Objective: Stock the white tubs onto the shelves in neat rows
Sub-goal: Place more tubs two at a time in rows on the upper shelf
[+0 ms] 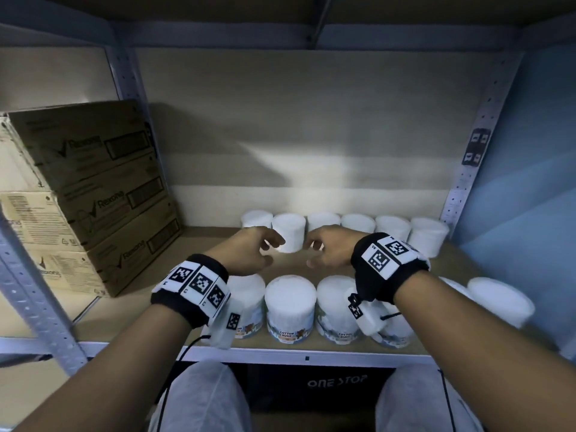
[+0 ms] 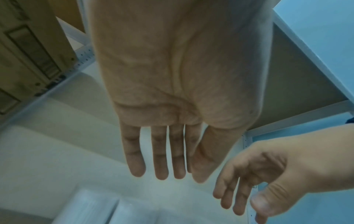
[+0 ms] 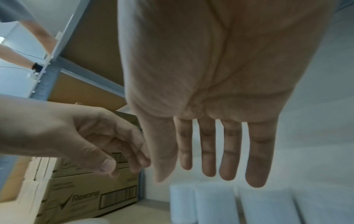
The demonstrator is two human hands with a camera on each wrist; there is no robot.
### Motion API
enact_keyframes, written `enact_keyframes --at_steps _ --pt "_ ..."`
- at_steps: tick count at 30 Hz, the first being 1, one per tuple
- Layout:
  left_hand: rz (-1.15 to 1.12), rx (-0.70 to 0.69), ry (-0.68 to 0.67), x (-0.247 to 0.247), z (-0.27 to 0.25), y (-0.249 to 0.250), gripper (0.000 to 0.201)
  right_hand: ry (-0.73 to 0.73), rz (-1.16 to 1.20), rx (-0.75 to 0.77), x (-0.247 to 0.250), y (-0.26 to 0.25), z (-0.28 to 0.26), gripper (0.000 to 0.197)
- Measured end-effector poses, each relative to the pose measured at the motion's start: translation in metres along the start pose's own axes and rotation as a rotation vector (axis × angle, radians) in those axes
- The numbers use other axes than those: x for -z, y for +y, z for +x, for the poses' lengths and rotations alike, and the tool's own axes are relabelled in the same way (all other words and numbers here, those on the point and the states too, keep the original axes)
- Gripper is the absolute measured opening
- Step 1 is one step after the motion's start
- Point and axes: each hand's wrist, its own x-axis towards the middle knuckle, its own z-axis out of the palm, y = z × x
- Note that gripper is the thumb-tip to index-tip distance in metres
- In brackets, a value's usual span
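Observation:
A back row of several white tubs (image 1: 358, 222) lines the rear of the wooden shelf (image 1: 193, 275). One tub (image 1: 288, 232) stands slightly forward of that row. My left hand (image 1: 258, 251) and right hand (image 1: 324, 251) hover on either side of it, both empty with relaxed fingers; whether they touch it I cannot tell. In the left wrist view the left hand (image 2: 162, 151) has straight fingers. The right hand (image 3: 210, 144) shows the same above blurred tubs (image 3: 216, 203). A front row of "Cotton Buds" tubs (image 1: 290, 304) stands under my wrists, partly hidden.
Stacked Rexona cardboard boxes (image 1: 93, 194) fill the shelf's left side. Perforated metal uprights (image 1: 467, 169) frame the bay, with a blue wall (image 1: 536, 182) to the right. A dark "ONE STOP" box (image 1: 336, 383) sits below the shelf edge. Another person's arm (image 3: 28, 60) shows beyond the rack.

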Motion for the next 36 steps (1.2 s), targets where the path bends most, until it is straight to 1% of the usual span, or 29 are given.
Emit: enact_keyframes --at_steps 5,8,11,16,18,22,24,30,36 --pt "0.005 -0.025 -0.007 -0.004 0.031 0.031 0.039 0.066 0.019 -0.091 0.02 0.041 -0.011 0.043" --pt "-0.003 -0.033 -0.017 -0.01 0.056 0.049 0.037 0.077 0.05 -0.17 0.03 0.07 -0.015 0.041" --pt "-0.005 -0.033 -0.043 -0.018 0.082 0.068 0.037 0.102 0.052 -0.239 0.039 0.102 -0.017 0.038" --pt "-0.005 -0.098 -0.03 -0.034 0.128 0.103 0.035 0.159 0.075 -0.349 0.054 0.159 -0.018 0.036" --pt "0.006 -0.107 -0.044 -0.042 0.15 0.115 0.036 0.171 0.078 -0.393 0.059 0.181 -0.015 0.035" --pt "0.075 -0.127 -0.081 -0.06 0.189 0.134 0.039 0.196 0.077 -0.472 0.067 0.22 -0.005 0.033" --pt "0.123 -0.135 -0.092 -0.07 0.208 0.14 0.039 0.201 0.068 -0.504 0.067 0.238 0.002 0.034" --pt "0.166 -0.056 -0.153 -0.096 0.259 0.143 0.038 0.159 0.076 -0.571 0.061 0.278 0.029 0.039" --pt "0.202 -0.115 -0.152 -0.118 0.296 0.151 0.043 0.143 0.089 -0.582 0.06 0.309 0.053 0.044"
